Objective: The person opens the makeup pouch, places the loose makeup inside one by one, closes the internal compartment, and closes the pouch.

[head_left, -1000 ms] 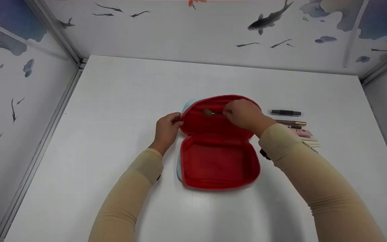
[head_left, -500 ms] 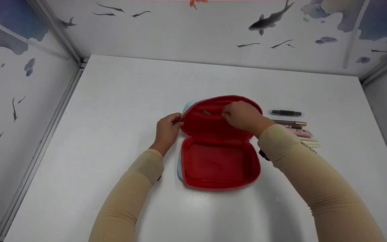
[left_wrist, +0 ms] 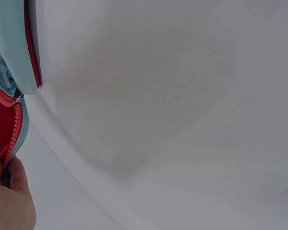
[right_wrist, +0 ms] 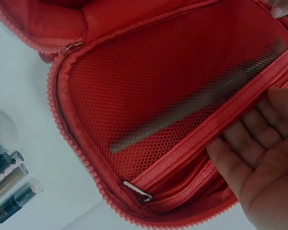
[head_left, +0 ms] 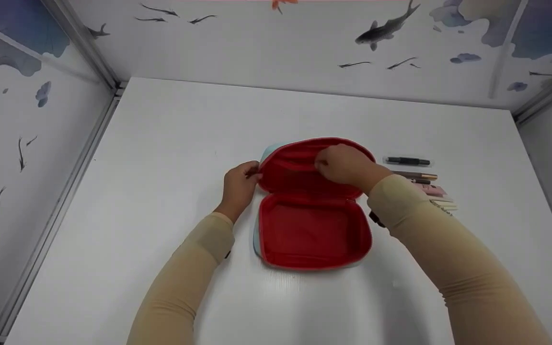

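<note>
A zip-up cosmetic bag (head_left: 314,230), light blue outside and red inside, lies open on the table with its lid (head_left: 304,182) raised at the back. My left hand (head_left: 238,186) pinches the lid's left edge between thumb and fingers, also seen low in the left wrist view. Inside the lid is a red mesh pocket (right_wrist: 129,91), and through its mesh a long makeup brush (right_wrist: 182,110) shows, slanting along the pocket. My right hand (head_left: 345,163) is at the pocket's mouth, its loosely bent fingers touching the pocket's edge band (right_wrist: 182,151); nothing shows in its grasp.
Right of the bag lie a dark capped pen-like stick (head_left: 408,161), a brown tube with a gold end (head_left: 424,176), a pink packet (head_left: 431,189) and pale sticks (head_left: 443,206). A fluffy white brush head (right_wrist: 2,134) shows nearby. Printed panels edge the white table (head_left: 185,134).
The brush has slid down behind the mesh; its head stood out above the pocket a second ago. The right hand has shifted slightly left. My left hand keeps its hold on the lid.
</note>
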A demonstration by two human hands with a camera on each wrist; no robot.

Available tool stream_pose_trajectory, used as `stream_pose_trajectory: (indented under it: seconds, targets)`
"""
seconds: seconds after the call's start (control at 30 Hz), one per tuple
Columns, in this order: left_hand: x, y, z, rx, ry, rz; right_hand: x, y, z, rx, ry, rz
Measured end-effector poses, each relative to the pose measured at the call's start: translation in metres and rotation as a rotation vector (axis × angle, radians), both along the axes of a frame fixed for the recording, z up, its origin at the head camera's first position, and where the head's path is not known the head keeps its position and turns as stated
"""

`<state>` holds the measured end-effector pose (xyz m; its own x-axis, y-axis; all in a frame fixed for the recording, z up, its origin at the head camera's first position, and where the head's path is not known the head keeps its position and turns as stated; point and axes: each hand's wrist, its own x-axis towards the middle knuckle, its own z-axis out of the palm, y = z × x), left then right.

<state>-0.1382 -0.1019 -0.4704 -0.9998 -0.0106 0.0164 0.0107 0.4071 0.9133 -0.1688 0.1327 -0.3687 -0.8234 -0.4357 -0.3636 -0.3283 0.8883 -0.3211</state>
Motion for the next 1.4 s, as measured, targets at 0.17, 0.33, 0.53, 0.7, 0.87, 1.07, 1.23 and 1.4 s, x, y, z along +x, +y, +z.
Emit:
stream_pose_trajectory:
  seconds: [0.17,0.33,0.53,0.7,0.87,1.07,1.23,1.4]
  targets:
    - [0.001,0.001,0.000,-0.002,0.017,0.008,0.000,-0.001,-0.002,-0.008,-0.026,0.009]
    - [0.002,0.002,0.003,0.004,-0.009,0.008,0.001,-0.004,-0.005,0.004,-0.037,0.012]
    - [0.001,0.001,0.003,0.006,-0.020,0.001,0.003,-0.010,-0.006,0.028,-0.066,-0.017]
    - [0.001,0.001,0.002,0.003,-0.017,-0.005,0.003,-0.016,-0.008,0.063,-0.051,-0.011]
    - [0.002,0.001,0.002,0.005,-0.039,-0.008,0.002,-0.017,-0.009,0.070,-0.043,-0.012]
    - [0.000,0.001,0.002,-0.019,-0.030,-0.016,0.004,-0.014,-0.008,0.052,-0.048,-0.011]
    - [0.000,0.000,0.001,-0.013,-0.026,-0.008,0.005,-0.013,-0.005,0.038,-0.033,-0.014]
    - [0.000,0.000,0.001,0.000,-0.016,-0.004,0.004,-0.011,0.000,0.034,0.004,0.006]
